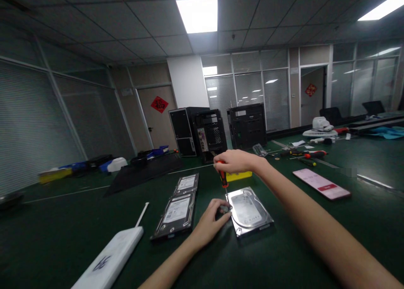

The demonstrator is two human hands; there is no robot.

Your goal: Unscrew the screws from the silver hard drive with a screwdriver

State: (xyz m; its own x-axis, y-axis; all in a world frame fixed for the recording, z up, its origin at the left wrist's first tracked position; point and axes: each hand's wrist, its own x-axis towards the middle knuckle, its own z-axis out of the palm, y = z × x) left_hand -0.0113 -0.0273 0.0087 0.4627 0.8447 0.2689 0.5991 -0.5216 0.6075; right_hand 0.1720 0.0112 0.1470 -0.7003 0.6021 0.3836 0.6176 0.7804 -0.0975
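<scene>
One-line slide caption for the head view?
Right hand holds red screwdriver over a silver hard drive; left hand touches its edge.

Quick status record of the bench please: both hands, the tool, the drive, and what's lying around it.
right hand: closed around a red-handled screwdriver, tip pointing down at the far-left corner of the silver hard drive
left hand: fingers curled against the drive's left edge; grip unclear
drive: flat on the green table, label up
left of it: two dark hard drives, end to end; white device with antenna
right: phone, screen lit
behind: yellow box; computer cases
</scene>
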